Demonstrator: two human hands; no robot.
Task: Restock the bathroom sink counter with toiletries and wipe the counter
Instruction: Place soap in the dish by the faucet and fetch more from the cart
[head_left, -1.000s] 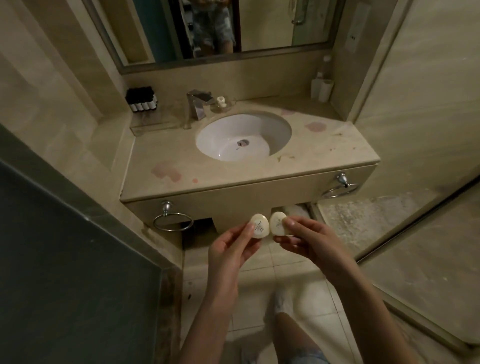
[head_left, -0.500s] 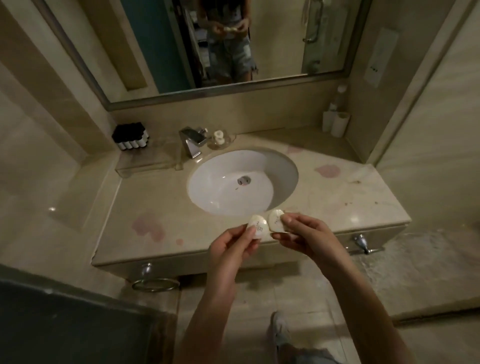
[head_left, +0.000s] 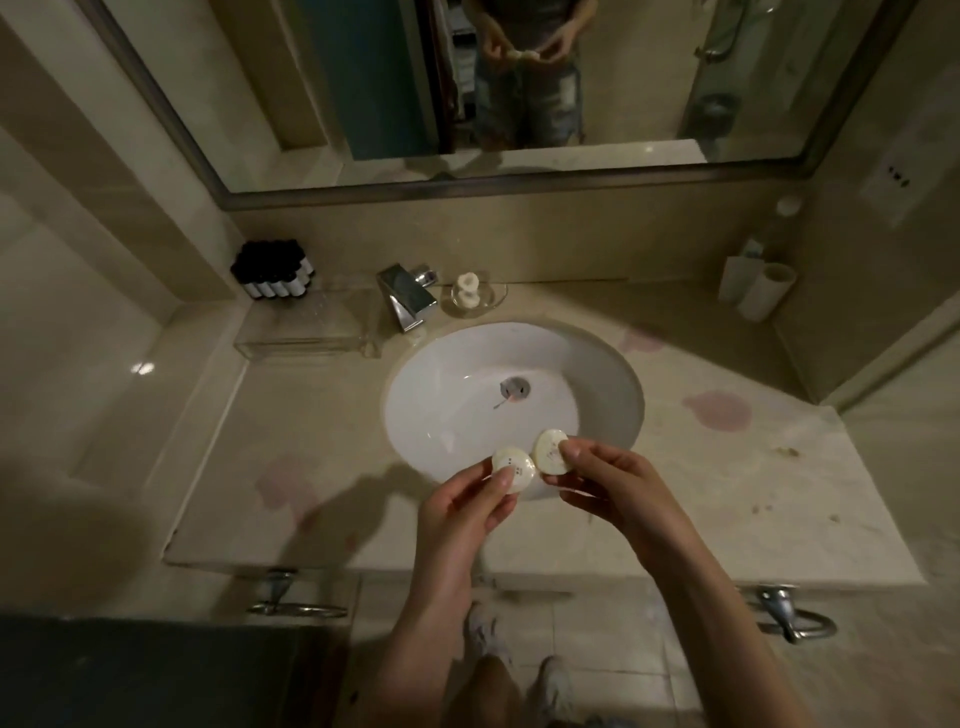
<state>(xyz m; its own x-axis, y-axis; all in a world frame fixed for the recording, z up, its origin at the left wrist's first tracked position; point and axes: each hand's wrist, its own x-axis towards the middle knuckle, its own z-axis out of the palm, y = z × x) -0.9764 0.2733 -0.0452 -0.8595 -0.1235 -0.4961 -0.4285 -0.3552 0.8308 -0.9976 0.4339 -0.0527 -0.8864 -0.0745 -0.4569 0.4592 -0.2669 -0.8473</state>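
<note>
My left hand (head_left: 457, 514) pinches a small round white soap (head_left: 514, 469) between thumb and fingers. My right hand (head_left: 613, 483) pinches a second round white soap (head_left: 550, 450) just to its right, the two soaps almost touching. Both are held over the front rim of the white basin (head_left: 493, 395) set in the beige stone counter (head_left: 291, 441). A glass soap dish (head_left: 475, 296) with a small white item in it stands behind the basin, right of the chrome tap (head_left: 408, 296).
Several black-capped little bottles (head_left: 272, 270) stand at the back left beside a clear acrylic tray (head_left: 311, 327). White cups (head_left: 758, 286) sit in the back right corner. Pinkish stains (head_left: 719, 410) mark the counter. Towel rings (head_left: 795, 618) hang below the front edge. A mirror (head_left: 467, 93) is above.
I have stepped closer; the counter now lies under my hands. Both hands, still holding the soaps, have moved forward from below the counter edge to over the basin's front rim.
</note>
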